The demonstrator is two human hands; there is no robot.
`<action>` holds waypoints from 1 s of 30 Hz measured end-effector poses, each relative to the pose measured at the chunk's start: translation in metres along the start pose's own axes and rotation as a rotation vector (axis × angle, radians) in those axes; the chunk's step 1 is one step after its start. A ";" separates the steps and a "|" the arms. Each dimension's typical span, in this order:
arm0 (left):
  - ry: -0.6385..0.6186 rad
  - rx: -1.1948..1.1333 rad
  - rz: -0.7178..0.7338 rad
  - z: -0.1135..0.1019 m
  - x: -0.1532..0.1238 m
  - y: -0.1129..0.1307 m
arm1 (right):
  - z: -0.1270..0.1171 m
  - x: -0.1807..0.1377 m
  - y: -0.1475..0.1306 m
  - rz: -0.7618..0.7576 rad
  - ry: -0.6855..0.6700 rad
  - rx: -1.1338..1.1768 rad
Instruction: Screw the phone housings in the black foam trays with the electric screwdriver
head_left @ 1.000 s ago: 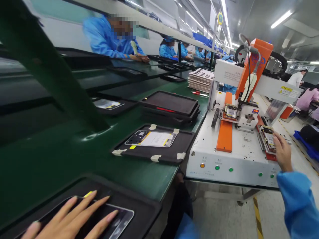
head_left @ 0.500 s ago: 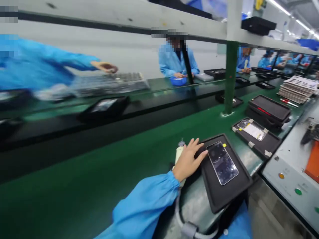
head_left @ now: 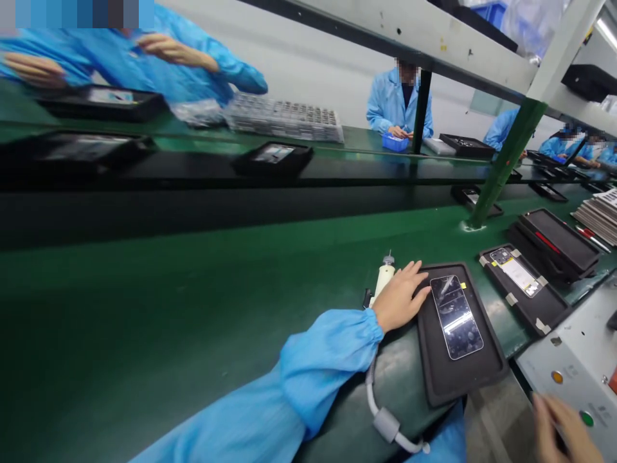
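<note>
On the belt (head_left: pixel 193 308), left hand (head_left: pixel 400 297) lies flat, released, on the tray (head_left: pixel 463 382); right hand (head_left: pixel 563 429) blurred, grip unclear.

No text or label is legible anywhere.

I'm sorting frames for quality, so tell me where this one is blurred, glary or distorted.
Head view: the co-worker's sleeves top left are motion-smeared, and the right hand is blurred at the corner; the left hand and phone are sharp, with white streaks reflecting off the glass; wide-lens distortion bows the green bench.
</note>
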State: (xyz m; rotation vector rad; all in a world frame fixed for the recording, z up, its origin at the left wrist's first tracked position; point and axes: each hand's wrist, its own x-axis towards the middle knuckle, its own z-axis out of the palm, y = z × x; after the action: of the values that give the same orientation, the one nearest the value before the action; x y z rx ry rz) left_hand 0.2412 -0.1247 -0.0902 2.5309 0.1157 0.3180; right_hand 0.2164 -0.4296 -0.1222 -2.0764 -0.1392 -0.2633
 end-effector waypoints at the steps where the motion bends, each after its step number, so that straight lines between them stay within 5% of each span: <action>1: -0.018 0.005 0.004 0.000 0.000 0.001 | 0.014 0.001 -0.014 -0.064 -0.039 -0.009; 6: -0.020 -0.073 0.029 0.000 -0.001 0.004 | 0.082 0.018 -0.062 -0.288 -0.201 -0.135; 9: 0.002 -0.197 0.011 -0.001 0.000 0.005 | 0.081 0.035 -0.062 -0.296 -0.210 -0.149; 12: 0.033 -0.390 -0.032 -0.001 0.000 0.009 | 0.056 0.052 -0.056 -0.073 -0.196 0.009; 17: -0.083 -0.841 -0.115 0.010 -0.004 0.030 | 0.047 0.053 -0.058 0.333 -0.084 0.706; 22: -0.340 -1.229 -0.200 0.024 -0.012 0.042 | 0.070 0.041 -0.063 0.416 -0.132 0.886; 30: -0.340 -1.350 -0.318 0.026 -0.013 0.036 | 0.070 0.048 -0.057 0.504 -0.275 0.929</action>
State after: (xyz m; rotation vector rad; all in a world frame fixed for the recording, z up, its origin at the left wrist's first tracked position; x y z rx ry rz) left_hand 0.2360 -0.1706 -0.0934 1.1665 0.1102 -0.1552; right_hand 0.2600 -0.3409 -0.0961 -1.1510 0.0919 0.3488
